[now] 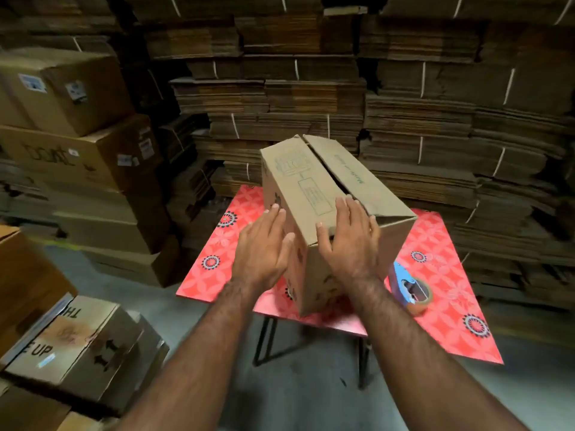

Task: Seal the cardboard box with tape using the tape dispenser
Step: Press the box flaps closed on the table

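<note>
While both hands steady the box, no tape is on it yet, so the sealing looks not yet begun.

Nearest, the left hand point(264, 244) lies flat against the left side of the cardboard box point(314, 194), fingers straight and gripping nothing; the right hand point(348, 241) rests over the near top corner, fingers spread and relaxed on the flap rather than curled round it. Just right of the box, apart from either hand, the tape dispenser point(410, 289) lies untouched on the red patterned table point(448, 275). On top of the box, which looks tilted, the two flaps meet along a bare seam that gapes slightly. What remains, I judge: settle the box, pick up the dispenser, run tape along the seam. Behind stand stacks of flattened cardboard point(311, 88).
</note>
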